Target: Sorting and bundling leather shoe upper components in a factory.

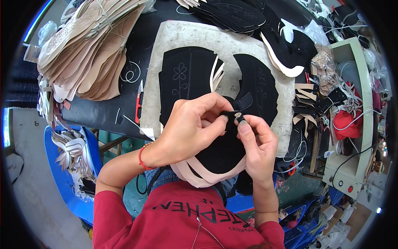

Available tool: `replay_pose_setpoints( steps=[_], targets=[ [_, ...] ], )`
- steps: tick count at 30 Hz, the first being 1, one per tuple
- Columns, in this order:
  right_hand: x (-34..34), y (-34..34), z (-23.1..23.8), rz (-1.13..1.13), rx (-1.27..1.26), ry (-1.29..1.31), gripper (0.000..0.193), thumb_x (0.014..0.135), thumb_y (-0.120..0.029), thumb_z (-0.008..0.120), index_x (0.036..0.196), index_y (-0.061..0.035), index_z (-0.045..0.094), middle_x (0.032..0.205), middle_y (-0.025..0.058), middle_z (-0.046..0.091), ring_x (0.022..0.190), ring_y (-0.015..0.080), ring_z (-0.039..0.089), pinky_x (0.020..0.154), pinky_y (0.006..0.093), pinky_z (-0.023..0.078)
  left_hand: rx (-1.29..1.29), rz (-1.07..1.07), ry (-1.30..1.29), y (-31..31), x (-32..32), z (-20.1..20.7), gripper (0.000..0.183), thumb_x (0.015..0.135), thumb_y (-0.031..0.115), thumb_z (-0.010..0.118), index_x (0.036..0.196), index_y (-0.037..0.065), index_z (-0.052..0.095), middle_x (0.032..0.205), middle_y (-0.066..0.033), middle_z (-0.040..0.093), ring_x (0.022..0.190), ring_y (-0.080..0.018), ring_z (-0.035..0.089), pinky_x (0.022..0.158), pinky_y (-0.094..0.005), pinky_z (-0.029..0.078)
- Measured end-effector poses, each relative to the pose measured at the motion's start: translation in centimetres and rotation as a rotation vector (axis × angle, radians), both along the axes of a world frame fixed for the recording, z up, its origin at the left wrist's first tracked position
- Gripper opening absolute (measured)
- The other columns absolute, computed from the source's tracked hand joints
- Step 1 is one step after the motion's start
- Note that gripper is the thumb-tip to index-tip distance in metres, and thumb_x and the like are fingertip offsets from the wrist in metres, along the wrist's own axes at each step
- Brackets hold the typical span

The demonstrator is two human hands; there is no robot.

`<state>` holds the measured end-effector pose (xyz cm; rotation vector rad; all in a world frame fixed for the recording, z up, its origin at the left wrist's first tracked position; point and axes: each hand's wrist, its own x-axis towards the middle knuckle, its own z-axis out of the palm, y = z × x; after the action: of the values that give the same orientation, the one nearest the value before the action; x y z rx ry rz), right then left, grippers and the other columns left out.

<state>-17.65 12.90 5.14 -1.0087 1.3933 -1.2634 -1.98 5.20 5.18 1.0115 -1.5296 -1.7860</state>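
My left hand and my right hand meet above the near edge of a pale worn board. Both pinch a small black fabric strip, its beige underside showing at the right fingertips. Below them lies a black curved fabric piece, with beige-backed layers curving over my lap. On the board rest a black panel with a stitched flower at left and a similar curved black panel at right. Thin cream edges fan out between them. My hands partly hide the strip.
Tied beige cut pieces are piled at the far left, near a red-handled knife. More black pieces lie behind the board. A blue chair holds white cut pieces. A pale green metal frame stands right, beside cords and scraps.
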Motion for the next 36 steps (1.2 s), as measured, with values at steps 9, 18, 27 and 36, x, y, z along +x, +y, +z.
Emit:
replay_pose_setpoints(
  steps=[9,18,27,36],
  targets=[
    [-0.5,-0.1,-0.3,0.026,0.071,-0.168,0.02,0.093,-0.016,0.058,0.102,0.0024,0.06,0.085,-0.0003,0.059,0.075,0.0026,0.05,0.068,0.0163,0.041,-0.019,-0.021,-0.002,0.2,0.1,0.3,0.014,0.085,-0.002,0.059,0.098,-0.006,0.058,0.087,-0.0066,0.064,0.078,-0.0099,0.064,0.068,-0.023,0.056],
    [0.6,-0.9,0.3,0.05,0.081,-0.072,0.018,0.086,-0.014,0.069,0.089,-0.0009,0.056,0.078,-0.0007,0.059,0.07,0.002,0.05,0.062,0.017,0.042,-0.109,-0.044,0.021,0.7,0.6,0.2,0.01,0.085,-0.002,0.058,0.095,-0.005,0.058,0.084,-0.0081,0.065,0.079,-0.0122,0.066,0.069,-0.0245,0.056],
    [0.7,-1.1,0.3,0.106,0.036,0.034,0.014,0.088,-0.012,0.064,0.089,-0.0008,0.055,0.078,-0.0001,0.059,0.072,0.0031,0.051,0.065,0.018,0.043,-0.162,0.002,-0.014,0.3,0.2,-0.7,0.009,0.085,-0.003,0.056,0.094,-0.004,0.058,0.084,-0.0077,0.065,0.078,-0.0117,0.065,0.068,-0.0233,0.055],
    [-2.1,0.2,3.3,0.245,-0.036,0.479,0.044,0.095,-0.021,0.04,0.132,0.0009,0.047,0.087,0.0008,0.041,0.073,0.0085,0.038,0.063,0.0213,0.032,0.136,0.014,0.04,-0.6,1.4,-0.7,0.016,0.087,0.003,0.061,0.102,-0.003,0.059,0.091,-0.0062,0.064,0.08,-0.0092,0.063,0.069,-0.0215,0.055]
  ],
)
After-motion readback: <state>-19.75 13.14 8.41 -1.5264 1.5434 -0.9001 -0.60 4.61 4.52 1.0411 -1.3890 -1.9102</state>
